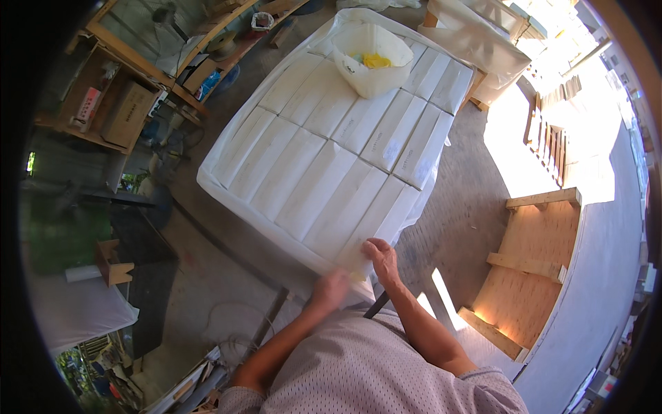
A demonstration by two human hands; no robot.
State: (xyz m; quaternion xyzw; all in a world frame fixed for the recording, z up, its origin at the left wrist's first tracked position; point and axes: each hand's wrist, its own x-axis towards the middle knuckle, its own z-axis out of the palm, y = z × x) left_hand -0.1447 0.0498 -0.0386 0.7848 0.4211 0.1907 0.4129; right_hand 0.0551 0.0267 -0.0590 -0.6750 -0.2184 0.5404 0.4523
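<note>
I stand at the near corner of a pallet-like stack of long white boxes (324, 159), laid flat in rows under a sheet of clear plastic wrap (227, 200) that drapes down the sides. My left hand (329, 288) is curled at the corner edge, fingers pinching the plastic there. My right hand (381, 261) lies flat and open on top of the nearest box, just beside the left one, pressing the film down rather than gripping it. At the far end of the stack sits a white plastic bag (372, 58), open at the top, with something yellow inside.

The floor (469, 207) is rough grey concrete, partly in shade, with a hard patch of sunlight to my right. In that light an empty wooden pallet frame (531, 269) leans against a grey sheet-covered surface. More wrapped goods stand beyond the stack. To my left there is a wooden shelf (114, 103) holding cardboard boxes, and lower down a dark table with a small wooden block (114, 265) on it. Cables trail across the floor by my feet
</note>
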